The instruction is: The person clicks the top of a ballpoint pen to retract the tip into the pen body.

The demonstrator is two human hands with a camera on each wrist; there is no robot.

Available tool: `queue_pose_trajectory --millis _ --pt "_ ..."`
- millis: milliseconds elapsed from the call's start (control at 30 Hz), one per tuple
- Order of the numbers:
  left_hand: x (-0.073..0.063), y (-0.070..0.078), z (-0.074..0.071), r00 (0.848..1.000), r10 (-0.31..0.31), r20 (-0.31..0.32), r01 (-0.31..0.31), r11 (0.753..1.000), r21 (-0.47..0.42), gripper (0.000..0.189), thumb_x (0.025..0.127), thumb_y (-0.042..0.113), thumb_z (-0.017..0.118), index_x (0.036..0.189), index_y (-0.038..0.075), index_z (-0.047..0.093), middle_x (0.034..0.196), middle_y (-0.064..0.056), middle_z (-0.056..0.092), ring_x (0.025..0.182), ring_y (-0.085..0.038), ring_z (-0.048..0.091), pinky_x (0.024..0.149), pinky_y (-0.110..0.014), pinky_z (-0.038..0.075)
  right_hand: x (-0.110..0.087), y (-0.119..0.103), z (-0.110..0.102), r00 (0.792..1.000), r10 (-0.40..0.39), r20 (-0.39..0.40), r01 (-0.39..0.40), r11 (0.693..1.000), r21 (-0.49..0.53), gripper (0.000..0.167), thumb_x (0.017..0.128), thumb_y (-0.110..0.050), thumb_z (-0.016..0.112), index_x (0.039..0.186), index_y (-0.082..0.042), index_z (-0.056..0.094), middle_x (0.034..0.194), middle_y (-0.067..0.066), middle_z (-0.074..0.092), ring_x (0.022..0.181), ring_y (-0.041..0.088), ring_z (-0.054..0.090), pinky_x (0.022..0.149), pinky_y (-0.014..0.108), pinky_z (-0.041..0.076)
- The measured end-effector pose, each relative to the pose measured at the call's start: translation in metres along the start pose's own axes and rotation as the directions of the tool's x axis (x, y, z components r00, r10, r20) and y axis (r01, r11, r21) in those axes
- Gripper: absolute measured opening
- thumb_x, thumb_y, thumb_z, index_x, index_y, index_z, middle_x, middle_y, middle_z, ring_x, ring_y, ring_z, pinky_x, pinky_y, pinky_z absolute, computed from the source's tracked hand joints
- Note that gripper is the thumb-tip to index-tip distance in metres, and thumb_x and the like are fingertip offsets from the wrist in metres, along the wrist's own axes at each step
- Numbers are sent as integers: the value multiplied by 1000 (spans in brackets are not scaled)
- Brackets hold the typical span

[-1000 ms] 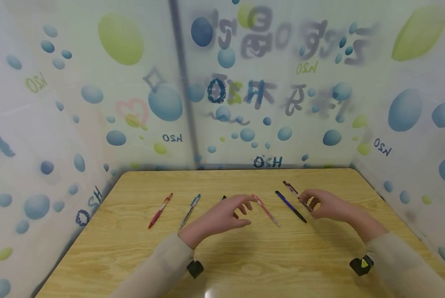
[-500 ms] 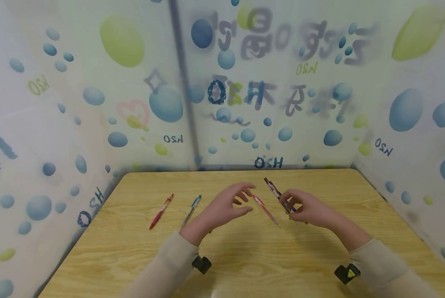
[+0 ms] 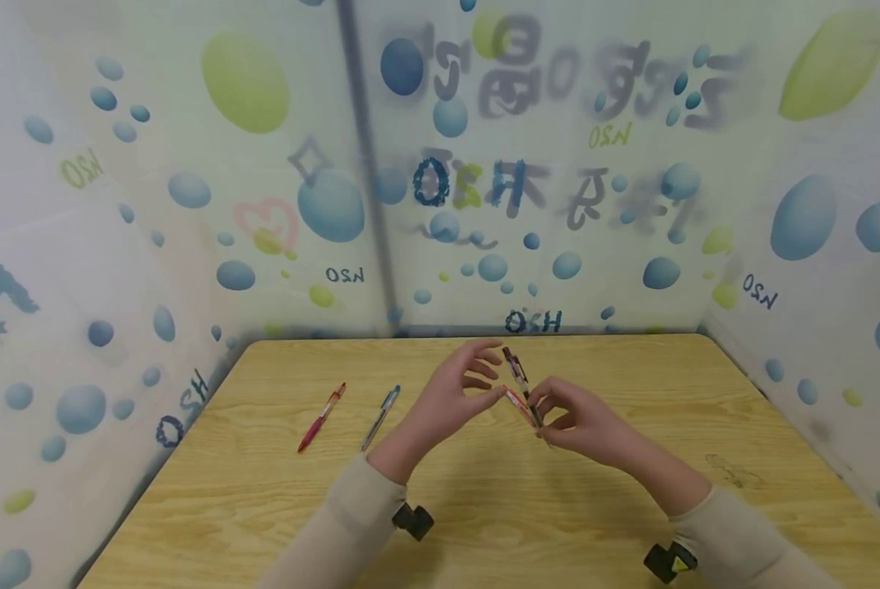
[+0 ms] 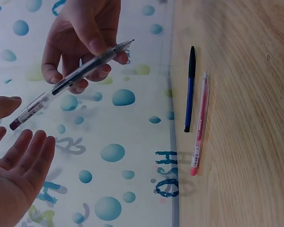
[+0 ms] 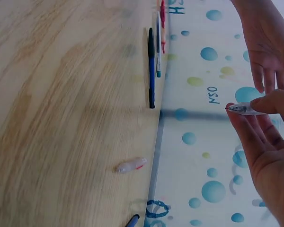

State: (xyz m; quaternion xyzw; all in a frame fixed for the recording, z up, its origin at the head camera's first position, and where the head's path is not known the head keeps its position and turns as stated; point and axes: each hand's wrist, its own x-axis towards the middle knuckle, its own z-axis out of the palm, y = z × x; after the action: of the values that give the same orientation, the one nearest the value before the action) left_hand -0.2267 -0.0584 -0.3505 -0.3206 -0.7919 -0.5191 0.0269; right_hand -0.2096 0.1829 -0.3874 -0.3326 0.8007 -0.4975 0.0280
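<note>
A clear pen with a dark maroon end (image 3: 515, 368) is pinched between the thumb and fingers of my right hand (image 3: 585, 421). It is tilted and raised above the table, maroon end toward my left. My left hand (image 3: 451, 401) is held with parted fingers close to that end; a gap shows between them in the left wrist view. Behind the held pen, a clear red pen (image 3: 516, 399) lies on the table, partly covered by my right hand in the head view. The left wrist view shows a blue pen with a black end (image 4: 190, 90) beside it.
On the wooden table (image 3: 484, 523), a red pen (image 3: 322, 417) and a clear pen with a blue end (image 3: 380, 417) lie to the left. Another blue-and-black pen (image 5: 151, 71) shows in the right wrist view. Bubble-patterned walls (image 3: 263, 245) enclose the back and sides.
My right hand has carried the maroon-ended pen leftward, over the blue pen and then the red one. My left hand has risen slightly and moved closer to the pen's end.
</note>
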Motion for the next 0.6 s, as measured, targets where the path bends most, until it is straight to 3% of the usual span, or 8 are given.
queue_pose_trajectory --millis 167,433,600 --pt "0 6 3 1000 -9 2 9 998 -62 60 92 10 69 144 15 42 122 -8 57 106 -23 61 91 -40 51 3 -4 8 998 -55 -7 55 998 27 31 87 10 67 112 -5 55 105 12 56 91 37 63 72 33 58" --pt "-1 8 7 997 25 -74 -30 997 -74 47 94 10 67 138 16 50 109 -5 61 96 -15 63 85 -33 53 6 -8 25 986 -155 -56 159 983 87 29 87 12 65 112 3 53 105 16 54 92 34 64 73 35 58" --pt "-4 10 10 991 30 -133 -45 993 -110 47 93 7 67 136 15 51 106 -5 62 94 -16 64 79 -30 55 8 -6 33 978 -187 -92 196 975 105 29 87 13 64 110 -1 54 105 16 53 94 29 63 74 35 58"
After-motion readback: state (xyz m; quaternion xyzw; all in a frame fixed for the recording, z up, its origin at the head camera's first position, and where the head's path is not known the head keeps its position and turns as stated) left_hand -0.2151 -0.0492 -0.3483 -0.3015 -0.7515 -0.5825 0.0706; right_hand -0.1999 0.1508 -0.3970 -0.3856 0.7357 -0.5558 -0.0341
